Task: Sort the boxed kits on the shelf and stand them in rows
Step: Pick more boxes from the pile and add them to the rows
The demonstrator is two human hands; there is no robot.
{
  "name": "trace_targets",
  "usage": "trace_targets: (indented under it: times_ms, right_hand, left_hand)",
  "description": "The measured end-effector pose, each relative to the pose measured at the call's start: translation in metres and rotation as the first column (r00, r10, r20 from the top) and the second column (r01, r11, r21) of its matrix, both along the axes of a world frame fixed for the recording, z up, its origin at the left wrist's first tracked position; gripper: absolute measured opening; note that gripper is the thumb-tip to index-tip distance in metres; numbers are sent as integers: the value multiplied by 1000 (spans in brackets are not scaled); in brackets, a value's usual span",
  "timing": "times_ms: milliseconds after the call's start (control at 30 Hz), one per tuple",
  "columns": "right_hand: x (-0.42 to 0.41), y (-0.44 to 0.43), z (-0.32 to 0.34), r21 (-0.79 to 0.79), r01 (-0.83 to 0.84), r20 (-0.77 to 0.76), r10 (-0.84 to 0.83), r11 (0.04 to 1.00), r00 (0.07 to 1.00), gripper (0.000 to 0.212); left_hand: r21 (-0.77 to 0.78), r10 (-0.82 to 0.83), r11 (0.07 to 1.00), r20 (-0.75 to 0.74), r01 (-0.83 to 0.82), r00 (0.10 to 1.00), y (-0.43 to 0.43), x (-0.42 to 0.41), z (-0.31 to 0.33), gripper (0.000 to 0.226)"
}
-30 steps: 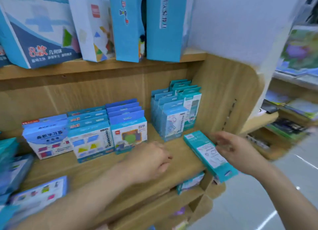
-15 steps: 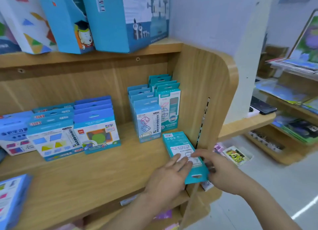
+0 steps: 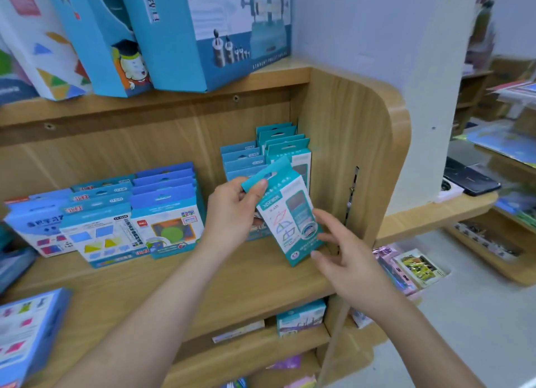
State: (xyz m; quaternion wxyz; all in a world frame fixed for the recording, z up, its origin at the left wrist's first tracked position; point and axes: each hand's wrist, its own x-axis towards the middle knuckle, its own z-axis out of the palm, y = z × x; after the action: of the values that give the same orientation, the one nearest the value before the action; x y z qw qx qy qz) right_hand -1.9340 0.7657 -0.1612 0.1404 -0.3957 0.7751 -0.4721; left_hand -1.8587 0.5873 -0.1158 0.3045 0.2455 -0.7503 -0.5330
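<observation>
- The wooden shelf (image 3: 232, 289) ends on the right in a rounded side panel (image 3: 365, 132).
- Big boxes (image 3: 203, 33) stand on the board above, leaning a little to the left.
- Three rows of blue kits (image 3: 162, 213) stand upright side by side at the back left of the shelf, faces forward.
- A blue box (image 3: 26, 329) lies flat at the bottom left edge of the view.
- A pale blue row (image 3: 242, 158) and a teal row (image 3: 287, 148) stand side by side at the back right, the teal one just beside the side panel.
- The left hand (image 3: 232, 213) grips a teal kit (image 3: 290, 219) by its top flap, thumb on the front and fingers (image 3: 240, 196) curled behind.
- The right hand (image 3: 351, 263) is at the kit's lower right edge, its fingers apart and fairly straight, the tips at the edge and not clamped on it.
- The kit is tilted, top leaning left, face forward, in front of the two right rows and close to the side panel.
- Its bottom corner is low over the shelf; whether it touches the board cannot be told.
</observation>
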Motion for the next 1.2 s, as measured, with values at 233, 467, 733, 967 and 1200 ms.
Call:
trace_targets:
  times_ms: [233, 467, 733, 967, 1200]
  right_hand:
    - [1, -12, 18, 99, 67, -423, -19, 993, 906, 70]
    - [-29, -60, 64, 281, 196, -737, 81, 939, 671, 69]
    - [-54, -100, 69, 465, 222, -627, 142, 857, 766, 80]
    - [-64, -126, 70, 522, 234, -584, 144, 820, 799, 83]
    - [-61, -117, 66, 422, 199, -574, 90, 885, 814, 75]
  left_hand:
    - [-250, -35, 966, 97, 59, 995, -10, -42, 15, 10]
    - [-574, 60, 818, 148, 36, 987, -30, -80, 17, 16]
    - [-734, 154, 679, 150, 6, 977, -58, -72, 20, 32]
    - [-790, 111, 565, 356, 236, 928, -72, -83, 25, 42]
    - [-821, 112, 560, 211, 114, 971, -64, -61, 16, 44]
